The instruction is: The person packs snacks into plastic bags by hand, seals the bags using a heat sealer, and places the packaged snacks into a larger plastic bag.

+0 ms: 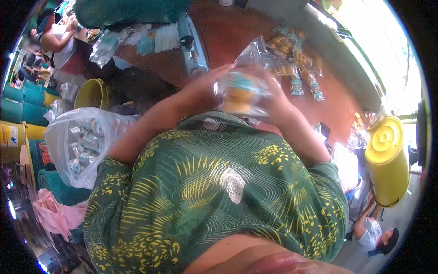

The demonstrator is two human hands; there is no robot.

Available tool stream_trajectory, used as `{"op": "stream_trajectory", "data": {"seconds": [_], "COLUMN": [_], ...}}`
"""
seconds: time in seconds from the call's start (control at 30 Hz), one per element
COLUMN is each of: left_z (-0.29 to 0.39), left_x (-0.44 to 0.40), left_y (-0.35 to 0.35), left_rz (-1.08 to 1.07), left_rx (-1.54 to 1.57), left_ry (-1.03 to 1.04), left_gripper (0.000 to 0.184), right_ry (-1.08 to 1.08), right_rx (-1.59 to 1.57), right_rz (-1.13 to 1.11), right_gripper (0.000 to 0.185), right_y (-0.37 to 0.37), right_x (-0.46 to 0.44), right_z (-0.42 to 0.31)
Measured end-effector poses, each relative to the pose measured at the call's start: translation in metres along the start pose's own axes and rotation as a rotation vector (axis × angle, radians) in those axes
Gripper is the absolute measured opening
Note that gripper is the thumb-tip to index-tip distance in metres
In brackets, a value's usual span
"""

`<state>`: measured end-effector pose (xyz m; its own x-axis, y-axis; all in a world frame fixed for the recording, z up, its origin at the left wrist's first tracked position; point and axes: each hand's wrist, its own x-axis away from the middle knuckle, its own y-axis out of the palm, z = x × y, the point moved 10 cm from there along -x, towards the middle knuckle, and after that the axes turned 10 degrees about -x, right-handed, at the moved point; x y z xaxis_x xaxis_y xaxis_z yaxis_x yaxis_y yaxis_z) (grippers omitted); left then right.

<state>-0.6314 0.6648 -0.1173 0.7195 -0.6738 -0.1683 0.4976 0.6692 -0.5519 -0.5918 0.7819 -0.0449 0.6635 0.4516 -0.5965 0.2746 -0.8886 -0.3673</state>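
Observation:
A clear plastic bag with a blue-green print and something yellow-orange inside is held up before my chest, blurred by motion. My left hand grips its left side, fingers partly hidden by glare. On the other side my right hand is closed on the bag, with its fingers over the top. Just beyond my hands, several filled bags of yellow-brown food pieces lie on the reddish table. Left of them stands a light blue bag sealer, beside flat printed plastic bags.
A big clear sack of packed bags sits at my left, near a yellow bucket. A yellow lidded drum stands at right. A dark green bundle lies at the back. Other people are at far left; one person is at lower right.

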Motion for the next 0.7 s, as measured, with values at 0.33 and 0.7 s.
{"op": "stream_trajectory", "data": {"seconds": [0.33,0.7], "left_z": [0.005,0.079], "left_x": [-0.015,-0.043], "left_y": [-0.009,0.048], "left_rz": [0.144,-0.034], "left_rx": [-0.124,-0.335], "left_ry": [0.024,0.291], "left_gripper": [0.074,0.081], "right_ry": [0.519,0.418], "right_rx": [0.233,0.548], "right_rz": [0.077,-0.436], "right_gripper": [0.069,0.037], "right_y": [-0.014,0.060], "right_x": [0.011,0.026], "right_z": [0.060,0.162]}}
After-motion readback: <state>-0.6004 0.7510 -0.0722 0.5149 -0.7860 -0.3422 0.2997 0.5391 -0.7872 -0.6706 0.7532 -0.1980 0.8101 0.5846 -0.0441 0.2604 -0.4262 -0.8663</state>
